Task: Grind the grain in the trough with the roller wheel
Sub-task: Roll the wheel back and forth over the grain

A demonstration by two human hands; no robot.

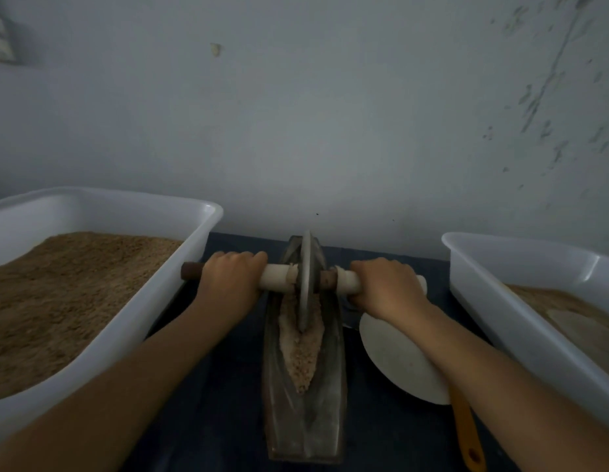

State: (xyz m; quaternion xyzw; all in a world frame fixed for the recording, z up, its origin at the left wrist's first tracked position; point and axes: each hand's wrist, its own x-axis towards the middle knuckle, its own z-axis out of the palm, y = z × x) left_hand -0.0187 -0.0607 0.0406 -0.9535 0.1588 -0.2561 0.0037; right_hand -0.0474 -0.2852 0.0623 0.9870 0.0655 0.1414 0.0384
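Note:
A long, boat-shaped metal trough lies lengthwise on the dark table, holding a strip of tan grain in its groove. The thin metal roller wheel stands upright in the far half of the trough, its rim in the grain. A wooden axle with pale wrapping runs through the wheel's middle. My left hand grips the axle left of the wheel. My right hand grips it on the right side. Both fists are curled over the handle from above.
A large white plastic tub full of brown grain stands on the left. A second white tub with some ground grain stands on the right. A pale round dish and an orange-handled tool lie under my right forearm. A grey wall rises close behind.

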